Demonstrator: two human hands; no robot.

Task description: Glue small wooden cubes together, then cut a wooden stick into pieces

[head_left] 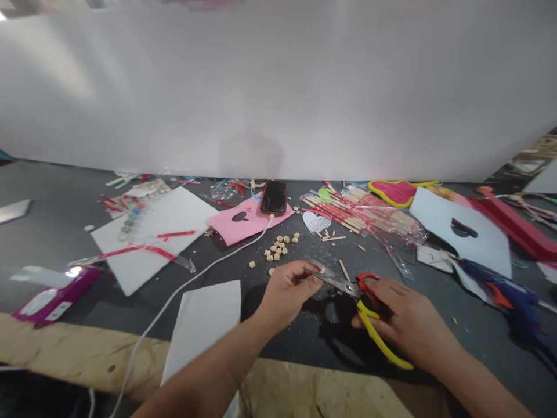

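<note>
My right hand (402,316) grips scissors (348,287) with one red and one yellow handle. The blades are parted and point left toward my left hand (289,293). Thumb and fingers of my left hand pinch a small pale wooden stick piece (322,270), which sits between the blades; most of it is hidden. Just behind that hand lies a cluster of small pale wooden bundles (278,248). Short cut sticks (333,238) and crumbs are scattered on the dark tabletop beyond the scissors.
A phone (274,197) on pink paper trails a white cable (204,268) across the table. Bagged wooden sticks (348,209) lie behind. A blue glue gun (507,290) is at right, a purple box (58,296) at left. White sheets (204,325) and a white wall surround the work.
</note>
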